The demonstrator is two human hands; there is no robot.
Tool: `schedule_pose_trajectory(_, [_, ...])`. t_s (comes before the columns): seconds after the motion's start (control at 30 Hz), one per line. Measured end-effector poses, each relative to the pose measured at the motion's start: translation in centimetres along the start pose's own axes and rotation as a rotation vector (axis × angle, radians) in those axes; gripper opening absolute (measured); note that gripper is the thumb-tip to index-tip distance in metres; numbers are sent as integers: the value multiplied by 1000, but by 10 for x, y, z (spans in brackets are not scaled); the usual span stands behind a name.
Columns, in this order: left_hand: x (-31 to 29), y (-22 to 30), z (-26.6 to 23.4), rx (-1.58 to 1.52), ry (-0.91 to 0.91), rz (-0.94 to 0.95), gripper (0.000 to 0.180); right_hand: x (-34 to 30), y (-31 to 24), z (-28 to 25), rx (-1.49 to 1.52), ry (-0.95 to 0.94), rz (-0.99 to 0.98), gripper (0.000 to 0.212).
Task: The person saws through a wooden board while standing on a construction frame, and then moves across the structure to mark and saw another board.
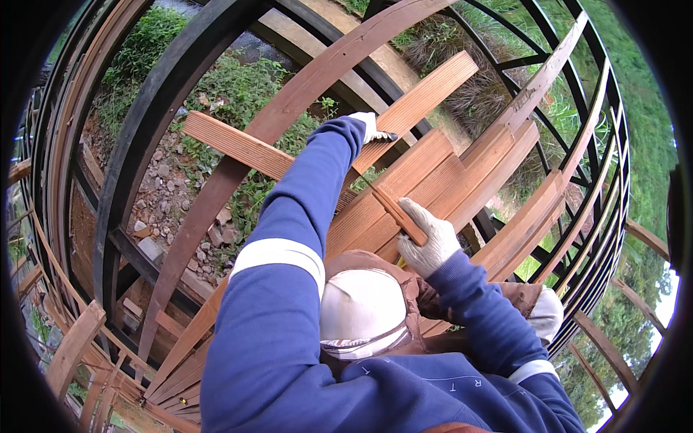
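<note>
My left hand, in a pale glove with dark fingertips, is closed over the near-left edge of a grooved reddish wooden board. The board slants up and away to the right. My right hand, in a whitish glove, grips a narrow reddish-brown wooden piece. A thin dark line runs from its far end toward the board; I cannot make out what it is. Beneath the right hand lie several grooved deck boards, side by side and stepped at their ends. Another grooved board passes under my left forearm.
Dark beams and a curved brown beam cross over ground with rubble and weeds. Long planks and black metal bars run along the right. More planks lie at lower left. My knee is bent below my hands.
</note>
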State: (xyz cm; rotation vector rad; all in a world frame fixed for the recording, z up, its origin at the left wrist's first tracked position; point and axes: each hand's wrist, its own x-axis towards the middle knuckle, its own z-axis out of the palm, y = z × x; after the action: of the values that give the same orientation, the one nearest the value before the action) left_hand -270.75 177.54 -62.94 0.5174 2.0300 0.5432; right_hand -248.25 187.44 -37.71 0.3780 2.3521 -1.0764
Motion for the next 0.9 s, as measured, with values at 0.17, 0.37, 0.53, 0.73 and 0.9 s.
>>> schedule_pose_trajectory(0.17, [-5, -5, 1, 26, 26, 6, 101, -112, -1, -64, 40, 4, -83, 58])
schedule_pose_trajectory(0.37, [9, 4, 6, 71, 25, 25, 101, 24, 20, 18, 11, 64, -92, 48])
schedule_pose_trajectory(0.53, [0, -9, 0, 46, 3, -14, 103, -26, 3, -9, -14, 27, -75, 49])
schedule_pose_trajectory(0.73, [-4, -6, -4, -55, -36, -54, 98, -97, 13, -52, 50, -5, -12, 62])
schedule_pose_trajectory(0.9, [0, 16, -4, 0, 57, -1, 96, 56, 6, 27, -71, 96, -122, 50])
